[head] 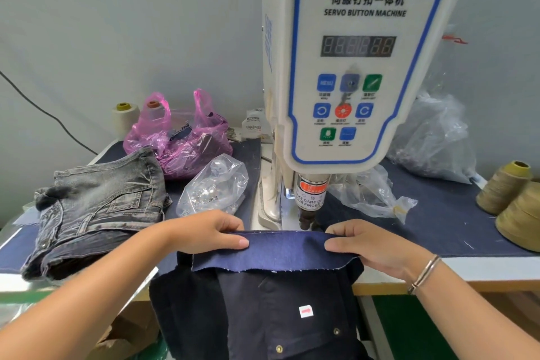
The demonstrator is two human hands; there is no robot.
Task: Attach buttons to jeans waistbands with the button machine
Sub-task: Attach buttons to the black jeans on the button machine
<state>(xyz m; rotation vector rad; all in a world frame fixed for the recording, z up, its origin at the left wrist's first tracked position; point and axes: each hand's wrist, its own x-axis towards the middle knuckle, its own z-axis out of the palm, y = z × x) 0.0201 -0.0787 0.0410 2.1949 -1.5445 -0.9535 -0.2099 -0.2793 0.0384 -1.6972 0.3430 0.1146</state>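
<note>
We note a strip of blue denim (274,248), raw-edged along its near side, stretched crosswise just in front of the button machine (350,67). Its long axis runs left to right, square to the line of approach. Its far folded edge lies just short of the machine's punch head (309,207), which stands above and slightly right of the strip's middle.

The left hand (210,231) pinches the strip's left end, thumb on top and fingers curled over the far edge. The right hand (365,245) pinches the right end in the same manner. Both hands sit level with the strip; the right hand appears nearer the punch head.

In our judgement, the coming move is a short push away from the body, keeping the strip taut and crosswise. Whether a button is already loaded in the die cannot be determined.

Below the strip hangs a dark garment (263,310) bearing small metal studs. To the left on the table (467,269) we record folded grey jeans (96,210), a clear bag (216,184) and a pink bag (178,140). Thread cones (511,199) stand at right.
</note>
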